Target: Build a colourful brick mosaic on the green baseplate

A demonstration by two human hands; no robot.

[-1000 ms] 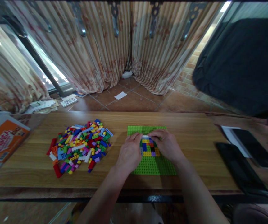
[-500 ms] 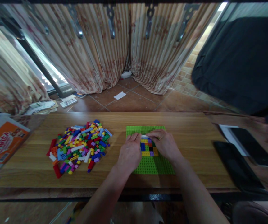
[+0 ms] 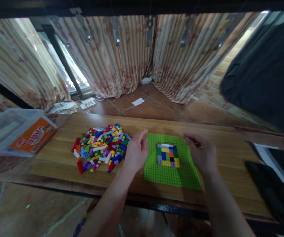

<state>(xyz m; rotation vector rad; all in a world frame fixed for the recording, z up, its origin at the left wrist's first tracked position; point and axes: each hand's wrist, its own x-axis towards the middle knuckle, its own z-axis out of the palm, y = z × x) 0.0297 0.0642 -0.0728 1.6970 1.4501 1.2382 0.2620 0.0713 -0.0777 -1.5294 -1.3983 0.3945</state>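
A green baseplate [image 3: 171,172] lies on the wooden table [image 3: 58,158], with a small patch of coloured bricks [image 3: 167,154] pressed onto its middle. My left hand [image 3: 135,154] hovers at the plate's left edge, fingers loosely curled, with nothing seen in it. At the plate's right edge is my right hand [image 3: 201,153], its fingers bent and apart, also with nothing seen in it. Neither hand touches the brick patch. A heap of loose coloured bricks [image 3: 99,148] lies just left of my left hand.
A clear plastic box with an orange label [image 3: 32,140] stands at the table's left end. Dark flat devices [image 3: 272,187] and a white sheet lie at the right end. Curtains, a tiled floor and a dark cloth-covered shape [image 3: 265,75] are beyond the table.
Both hands have lifted off the brick patch and moved apart to the plate's two sides. The camera view has swung left and tilted.
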